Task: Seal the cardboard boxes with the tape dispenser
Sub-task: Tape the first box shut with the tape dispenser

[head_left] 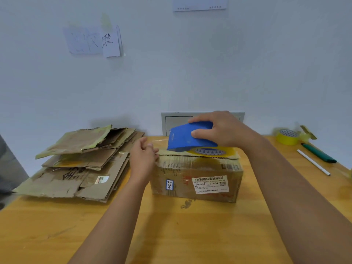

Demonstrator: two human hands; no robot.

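A worn cardboard box (198, 180) with a white barcode label stands in the middle of the wooden table (171, 225). On its top sits a blue tape dispenser (184, 139) with a yellowish tape roll (211, 151) in it. My right hand (226, 130) grips the dispenser from above. My left hand (143, 157) is at the box's upper left corner, fingers curled and pinching the clear tape end that runs from the dispenser.
A pile of flattened cardboard boxes (80, 164) lies on the table's left. At the far right are a spare yellow tape roll (287, 137), a green marker (318, 152) and a white pen (313, 162). A white wall stands close behind the table.
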